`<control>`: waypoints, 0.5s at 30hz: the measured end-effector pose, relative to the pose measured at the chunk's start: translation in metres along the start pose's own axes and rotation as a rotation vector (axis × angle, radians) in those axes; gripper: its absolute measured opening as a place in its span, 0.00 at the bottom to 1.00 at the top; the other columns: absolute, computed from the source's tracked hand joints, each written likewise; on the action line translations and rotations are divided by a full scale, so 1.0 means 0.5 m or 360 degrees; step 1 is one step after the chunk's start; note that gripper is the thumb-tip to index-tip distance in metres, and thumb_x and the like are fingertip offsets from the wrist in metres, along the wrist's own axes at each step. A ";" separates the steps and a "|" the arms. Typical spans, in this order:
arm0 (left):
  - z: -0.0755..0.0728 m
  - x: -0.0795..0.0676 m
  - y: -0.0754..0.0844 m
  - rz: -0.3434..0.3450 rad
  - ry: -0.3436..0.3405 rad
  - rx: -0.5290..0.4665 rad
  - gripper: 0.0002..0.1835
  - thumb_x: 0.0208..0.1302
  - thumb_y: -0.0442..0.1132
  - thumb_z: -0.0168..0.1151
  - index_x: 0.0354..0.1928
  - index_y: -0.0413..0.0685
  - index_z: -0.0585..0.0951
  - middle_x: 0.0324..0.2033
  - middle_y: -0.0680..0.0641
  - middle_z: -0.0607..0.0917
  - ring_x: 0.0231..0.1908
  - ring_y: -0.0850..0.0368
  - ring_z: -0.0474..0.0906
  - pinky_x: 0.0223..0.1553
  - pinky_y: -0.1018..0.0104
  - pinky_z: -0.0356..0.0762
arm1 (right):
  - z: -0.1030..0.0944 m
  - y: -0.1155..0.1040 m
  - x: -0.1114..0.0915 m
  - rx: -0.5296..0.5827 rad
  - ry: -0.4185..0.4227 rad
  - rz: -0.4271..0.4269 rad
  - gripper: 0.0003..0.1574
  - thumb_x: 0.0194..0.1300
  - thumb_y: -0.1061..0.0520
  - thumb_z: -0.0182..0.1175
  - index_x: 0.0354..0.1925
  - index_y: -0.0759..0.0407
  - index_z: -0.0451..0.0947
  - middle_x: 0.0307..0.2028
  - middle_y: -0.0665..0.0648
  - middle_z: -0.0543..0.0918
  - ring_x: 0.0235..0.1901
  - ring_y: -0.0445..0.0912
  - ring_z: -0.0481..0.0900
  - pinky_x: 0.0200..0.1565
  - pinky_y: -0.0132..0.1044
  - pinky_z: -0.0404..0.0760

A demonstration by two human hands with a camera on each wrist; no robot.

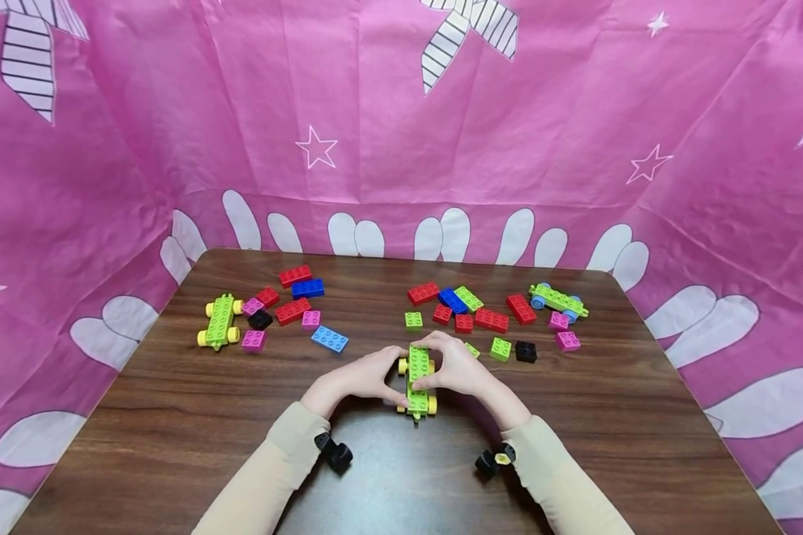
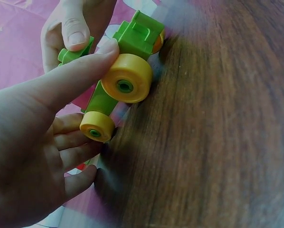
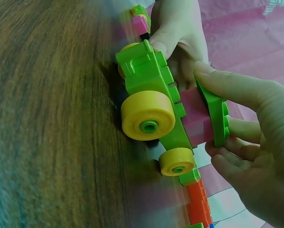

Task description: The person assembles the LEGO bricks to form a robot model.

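Note:
A green toy car base [image 1: 417, 408] with yellow wheels stands on the table, its long side pointing away from me. A pink brick [image 3: 194, 116] sits on it, with a green brick [image 3: 217, 116] slanting on top of the pink one. My right hand [image 1: 460, 365] pinches the green brick between thumb and fingers. From the other side, my left hand [image 1: 369, 374] holds the car base; its thumb [image 2: 97, 57] lies on the end near me, beside a yellow wheel [image 2: 127, 78], and its fingers reach along the far wheel.
Left on the brown table [image 1: 140, 438] are another yellow-wheeled base [image 1: 221, 321], a light blue brick [image 1: 330, 339] and several loose bricks. Beyond my right hand lie red bricks [image 1: 491, 319], a black brick [image 1: 526, 351] and a blue-wheeled base [image 1: 558, 299]. Pink cloth [image 1: 401, 111] surrounds the table.

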State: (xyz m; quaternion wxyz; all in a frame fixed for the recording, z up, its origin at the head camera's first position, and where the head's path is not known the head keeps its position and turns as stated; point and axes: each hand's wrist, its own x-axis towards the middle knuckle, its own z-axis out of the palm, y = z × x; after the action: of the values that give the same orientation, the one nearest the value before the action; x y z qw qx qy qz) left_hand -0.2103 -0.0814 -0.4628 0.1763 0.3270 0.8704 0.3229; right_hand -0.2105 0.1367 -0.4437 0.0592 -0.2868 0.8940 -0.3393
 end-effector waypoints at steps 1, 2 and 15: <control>0.000 0.000 0.000 0.0000 -0.0001 -0.0004 0.46 0.51 0.52 0.74 0.66 0.35 0.64 0.63 0.38 0.70 0.64 0.46 0.67 0.65 0.52 0.66 | 0.000 -0.001 0.000 0.0004 0.0000 -0.0003 0.42 0.44 0.44 0.77 0.56 0.60 0.78 0.48 0.57 0.80 0.49 0.52 0.77 0.50 0.52 0.79; -0.001 0.000 0.000 0.0000 0.0000 -0.0005 0.46 0.51 0.53 0.74 0.66 0.35 0.64 0.63 0.38 0.70 0.64 0.46 0.67 0.65 0.52 0.66 | 0.000 -0.001 0.000 0.0003 0.0001 -0.0004 0.42 0.44 0.44 0.77 0.56 0.60 0.78 0.48 0.57 0.80 0.49 0.51 0.77 0.50 0.52 0.79; -0.002 0.001 -0.001 -0.0014 -0.0004 -0.0006 0.47 0.51 0.54 0.73 0.66 0.35 0.64 0.63 0.38 0.70 0.64 0.47 0.67 0.65 0.53 0.66 | 0.003 0.002 0.000 0.0019 0.0004 0.0015 0.43 0.44 0.45 0.78 0.56 0.60 0.78 0.49 0.56 0.80 0.49 0.51 0.77 0.51 0.51 0.78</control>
State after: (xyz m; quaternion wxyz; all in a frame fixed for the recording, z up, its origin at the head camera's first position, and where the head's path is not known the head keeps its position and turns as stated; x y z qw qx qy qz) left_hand -0.2115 -0.0815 -0.4626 0.1794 0.3235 0.8710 0.3234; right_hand -0.2105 0.1364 -0.4452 0.0613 -0.2818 0.8933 -0.3446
